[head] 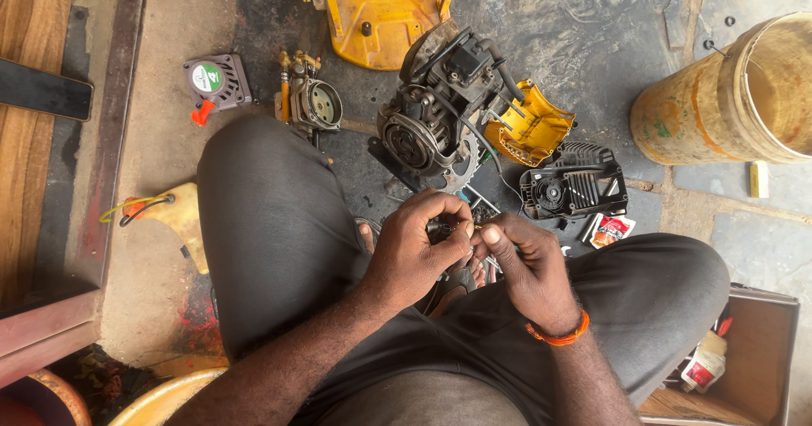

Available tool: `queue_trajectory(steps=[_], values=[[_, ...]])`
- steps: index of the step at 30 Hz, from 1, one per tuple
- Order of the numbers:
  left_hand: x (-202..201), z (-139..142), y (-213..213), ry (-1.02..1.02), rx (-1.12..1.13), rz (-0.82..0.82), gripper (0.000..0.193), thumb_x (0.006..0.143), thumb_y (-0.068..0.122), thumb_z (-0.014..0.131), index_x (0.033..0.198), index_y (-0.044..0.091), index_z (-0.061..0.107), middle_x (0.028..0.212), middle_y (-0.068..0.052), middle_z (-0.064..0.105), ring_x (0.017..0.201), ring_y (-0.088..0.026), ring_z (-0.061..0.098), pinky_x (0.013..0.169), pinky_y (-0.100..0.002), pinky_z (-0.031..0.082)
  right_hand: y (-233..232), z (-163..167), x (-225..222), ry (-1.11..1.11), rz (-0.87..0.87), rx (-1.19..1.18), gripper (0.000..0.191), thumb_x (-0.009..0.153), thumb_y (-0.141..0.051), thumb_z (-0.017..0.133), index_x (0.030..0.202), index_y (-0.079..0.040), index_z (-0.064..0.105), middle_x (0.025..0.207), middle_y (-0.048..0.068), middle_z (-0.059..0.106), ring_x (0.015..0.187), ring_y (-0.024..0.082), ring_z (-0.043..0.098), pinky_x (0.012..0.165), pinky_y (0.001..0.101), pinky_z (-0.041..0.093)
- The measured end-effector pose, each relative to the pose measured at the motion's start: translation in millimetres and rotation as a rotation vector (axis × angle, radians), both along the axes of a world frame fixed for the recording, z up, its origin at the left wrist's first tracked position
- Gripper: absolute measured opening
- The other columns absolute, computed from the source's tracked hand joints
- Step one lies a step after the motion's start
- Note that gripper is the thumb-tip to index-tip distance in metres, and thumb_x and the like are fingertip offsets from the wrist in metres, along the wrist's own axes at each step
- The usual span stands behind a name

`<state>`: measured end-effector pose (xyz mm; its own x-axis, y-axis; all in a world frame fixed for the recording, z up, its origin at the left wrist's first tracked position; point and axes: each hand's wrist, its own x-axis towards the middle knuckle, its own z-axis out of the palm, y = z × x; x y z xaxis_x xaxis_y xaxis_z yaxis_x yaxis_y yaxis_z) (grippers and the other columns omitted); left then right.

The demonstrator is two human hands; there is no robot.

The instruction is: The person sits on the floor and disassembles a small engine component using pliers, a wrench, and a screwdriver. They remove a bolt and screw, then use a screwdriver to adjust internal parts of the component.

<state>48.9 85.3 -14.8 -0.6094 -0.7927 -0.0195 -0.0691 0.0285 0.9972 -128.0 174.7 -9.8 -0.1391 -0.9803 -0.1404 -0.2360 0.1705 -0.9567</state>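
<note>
Both hands pinch one small dark metal part [447,230] over the lap.
Left hand [414,252] curled tight around it; right hand [524,261] fingertips clamped on its edge.

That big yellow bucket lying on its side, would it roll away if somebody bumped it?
Probably a little. The yellow bucket lies on its round side on the stone floor, so a push could rock or roll it. It looks empty inside, so likely light. Its wider mouth would probably make it curve, not go straight.

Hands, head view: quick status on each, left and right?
Left hand: closed, fingers pinching a small dark part.
Right hand: closed, fingertips at the same small dark part; whether it grips it cannot be told.
</note>
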Motion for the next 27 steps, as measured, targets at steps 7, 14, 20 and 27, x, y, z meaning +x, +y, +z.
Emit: queue_trajectory(steps=[7, 14, 20, 27], values=[[0.5, 4.6, -0.5, -0.005, 0.022, 0.013, 0.011, 0.092, 0.008, 0.069, 0.100, 0.002, 0.065, 0.098, -0.005, 0.061, 0.088, -0.010, 0.068, 0.073, -0.025, 0.062, 3.4, -5.8, -2.4, 0.016, -0.031, -0.147, 0.018, 0.100, -0.016, 0.065, 0.103, 0.001, 0.065, 0.097, 0.005, 0.068, 0.088, 0.009, 0.063, 0.077, 0.0255, 0.054], [-0.7, 0.4, -1.8, 0.035, 0.137, -0.026, 0.010, 0.095, 0.011, 0.066, 0.099, 0.002, 0.066, 0.096, -0.004, 0.063, 0.086, -0.009, 0.067, 0.073, -0.025, 0.062, 0.5, 1.4, -4.0, 0.006, -0.022, -0.004, 0.012, 0.103, -0.011, 0.062, 0.107, -0.001, 0.067, 0.089, 0.004, 0.071, 0.084, 0.009, 0.065, 0.077, 0.0257, 0.055], [2.4, -13.7, -4.6, 0.210, 0.437, -0.102, 0.014, 0.099, 0.015, 0.064, 0.104, 0.002, 0.068, 0.089, -0.001, 0.065, 0.081, -0.007, 0.062, 0.074, -0.024, 0.054, -2.0, 19.7, 4.7, 0.199, -0.054, -0.204, 0.018, 0.090, -0.004, 0.076, 0.104, -0.002, 0.066, 0.099, 0.006, 0.074, 0.090, 0.012, 0.071, 0.081, 0.0267, 0.058], [5.3, -25.3, -1.7, 0.293, 0.668, -0.175, 0.015, 0.100, 0.017, 0.062, 0.108, 0.004, 0.067, 0.091, 0.002, 0.063, 0.087, -0.005, 0.057, 0.083, -0.025, 0.051, 1.5, 25.7, 14.7, 0.398, -0.110, -0.255, 0.020, 0.086, -0.012, 0.083, 0.096, -0.005, 0.066, 0.088, 0.003, 0.075, 0.075, 0.011, 0.071, 0.067, 0.0257, 0.055]])
